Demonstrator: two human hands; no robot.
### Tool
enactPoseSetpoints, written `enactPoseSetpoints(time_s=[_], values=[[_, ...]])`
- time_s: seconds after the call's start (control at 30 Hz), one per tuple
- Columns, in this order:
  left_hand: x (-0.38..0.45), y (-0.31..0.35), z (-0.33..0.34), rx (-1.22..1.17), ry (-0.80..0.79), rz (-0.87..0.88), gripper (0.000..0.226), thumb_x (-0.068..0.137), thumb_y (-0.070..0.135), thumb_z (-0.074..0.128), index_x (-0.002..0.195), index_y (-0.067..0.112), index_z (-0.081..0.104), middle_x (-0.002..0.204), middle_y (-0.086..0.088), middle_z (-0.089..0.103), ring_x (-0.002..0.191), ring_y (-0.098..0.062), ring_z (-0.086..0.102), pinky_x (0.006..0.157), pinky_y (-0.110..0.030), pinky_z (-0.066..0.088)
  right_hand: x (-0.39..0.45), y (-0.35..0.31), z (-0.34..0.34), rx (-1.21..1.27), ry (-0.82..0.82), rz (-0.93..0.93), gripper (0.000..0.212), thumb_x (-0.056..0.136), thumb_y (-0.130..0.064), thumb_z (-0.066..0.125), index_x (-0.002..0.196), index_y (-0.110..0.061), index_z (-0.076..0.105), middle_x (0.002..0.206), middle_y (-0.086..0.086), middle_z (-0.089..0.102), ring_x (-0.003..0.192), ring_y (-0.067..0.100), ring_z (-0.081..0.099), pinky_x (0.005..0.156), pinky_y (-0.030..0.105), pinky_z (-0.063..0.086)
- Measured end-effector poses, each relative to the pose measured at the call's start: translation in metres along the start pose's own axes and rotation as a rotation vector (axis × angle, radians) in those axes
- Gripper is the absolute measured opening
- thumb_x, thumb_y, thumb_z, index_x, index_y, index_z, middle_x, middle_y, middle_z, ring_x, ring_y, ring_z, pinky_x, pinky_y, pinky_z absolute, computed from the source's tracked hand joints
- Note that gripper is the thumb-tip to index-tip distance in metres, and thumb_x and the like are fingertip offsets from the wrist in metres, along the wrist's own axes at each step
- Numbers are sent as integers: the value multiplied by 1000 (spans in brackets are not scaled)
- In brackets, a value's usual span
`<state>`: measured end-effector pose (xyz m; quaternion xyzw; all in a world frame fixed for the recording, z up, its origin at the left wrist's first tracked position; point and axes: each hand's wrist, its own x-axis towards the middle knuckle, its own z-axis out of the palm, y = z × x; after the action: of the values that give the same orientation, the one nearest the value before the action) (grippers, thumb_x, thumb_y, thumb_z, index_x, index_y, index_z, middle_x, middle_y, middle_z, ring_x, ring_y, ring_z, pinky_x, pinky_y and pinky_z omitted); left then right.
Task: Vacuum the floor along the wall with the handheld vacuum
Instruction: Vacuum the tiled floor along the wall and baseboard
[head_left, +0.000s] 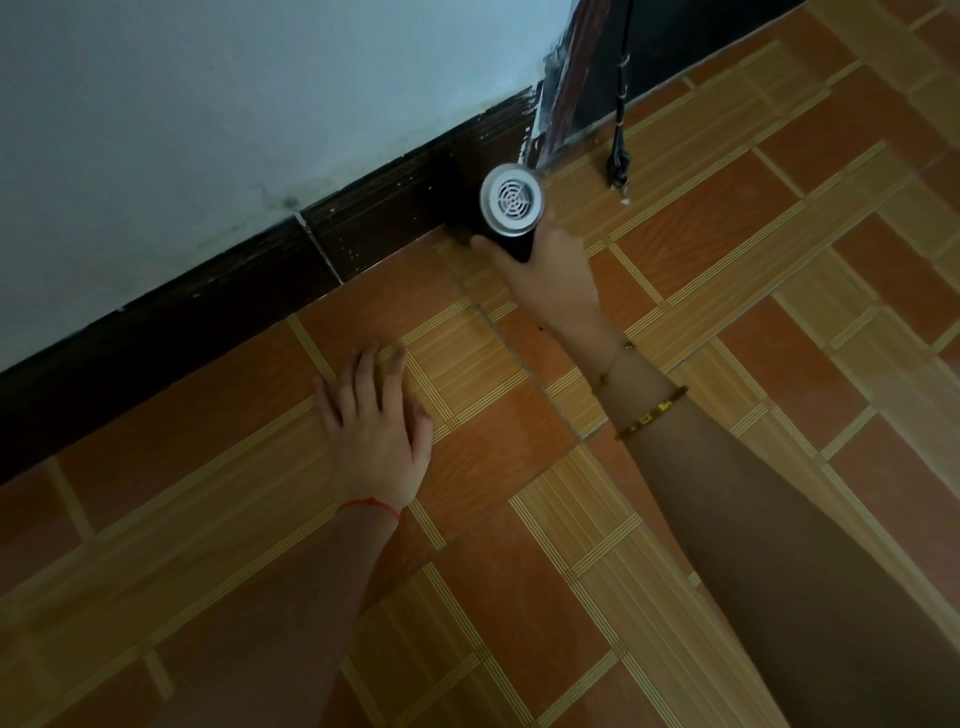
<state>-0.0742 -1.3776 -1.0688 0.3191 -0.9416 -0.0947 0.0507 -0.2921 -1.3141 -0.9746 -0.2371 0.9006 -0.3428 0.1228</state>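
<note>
My right hand (550, 265) grips the black body of the handheld vacuum (511, 200), whose round silver end with a vent grille faces the camera. The vacuum points down toward the seam where the tiled floor (675, 364) meets the dark skirting board (384, 213) of the pale blue wall (234, 104). Its nozzle end is hidden behind the body. My left hand (376, 421) lies flat on the floor tiles, fingers spread, holding nothing, nearer to me and left of the vacuum.
A black cable with a plug (618, 161) hangs down to the floor right of the vacuum, beside a dark door frame (566, 93). Orange and tan patterned tiles stretch to the right and toward me.
</note>
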Motion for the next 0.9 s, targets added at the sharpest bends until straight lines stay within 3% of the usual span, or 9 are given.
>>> enactPoseSetpoints(time_s=[0.17, 0.3, 0.47, 0.53, 0.63, 0.77, 0.83, 0.9], values=[[0, 0, -1, 0, 5, 5, 58, 94, 39, 33, 147, 16, 41, 154, -14, 38, 145, -33, 30, 117, -64, 18, -8, -5, 6, 19, -57, -110, 69, 85, -48, 67, 139, -12, 44, 124, 2, 65, 112, 18, 61, 89, 30, 51], [0, 0, -2, 0, -2, 8, 59, 94, 41, 31, 147, 16, 41, 154, -14, 37, 145, -33, 30, 119, -63, 16, -5, 2, -7, -47, 42, 14, 71, 86, -51, 64, 139, -10, 40, 119, 6, 66, 104, 22, 64, 82, 41, 57], [-1, -1, -1, -5, -2, 10, 59, 94, 40, 33, 146, 15, 42, 155, -15, 36, 144, -34, 31, 118, -64, 16, -11, 13, -20, -42, 102, 70, 75, 85, -49, 66, 143, -12, 36, 121, 4, 64, 108, 23, 63, 85, 40, 56], [-1, -1, -2, -7, -5, 15, 59, 93, 40, 34, 146, 15, 41, 154, -15, 36, 144, -34, 31, 118, -64, 17, -19, 15, -18, -47, 27, 31, 73, 85, -50, 66, 141, -12, 38, 119, 3, 65, 105, 20, 64, 83, 35, 56], [-1, -2, -2, -15, 2, 18, 60, 92, 40, 35, 147, 16, 41, 154, -14, 36, 144, -33, 30, 119, -63, 16, -40, 17, -15, -31, -94, -35, 66, 85, -52, 66, 135, -13, 46, 115, -2, 65, 99, 13, 64, 73, 16, 48], [-2, -3, -2, -31, 22, 23, 58, 93, 37, 39, 147, 16, 41, 153, -14, 37, 143, -33, 31, 119, -62, 15, -65, 29, -21, -29, -22, 0, 69, 86, -46, 67, 140, -11, 41, 113, -5, 62, 93, 4, 56, 63, 4, 38], [-2, -2, -2, -48, 26, 22, 57, 93, 37, 39, 147, 16, 41, 153, -14, 38, 143, -33, 31, 119, -62, 16, -75, 38, -27, -23, 61, 74, 71, 87, -47, 66, 141, -10, 40, 115, 1, 65, 91, 10, 62, 63, 9, 45], [-2, -3, -3, -72, 18, 21, 57, 93, 39, 37, 146, 17, 41, 153, -13, 38, 144, -32, 31, 120, -62, 14, -86, 48, -33, 15, 111, 154, 72, 85, -51, 65, 139, -11, 40, 110, 4, 68, 85, 23, 70, 67, 29, 58]])
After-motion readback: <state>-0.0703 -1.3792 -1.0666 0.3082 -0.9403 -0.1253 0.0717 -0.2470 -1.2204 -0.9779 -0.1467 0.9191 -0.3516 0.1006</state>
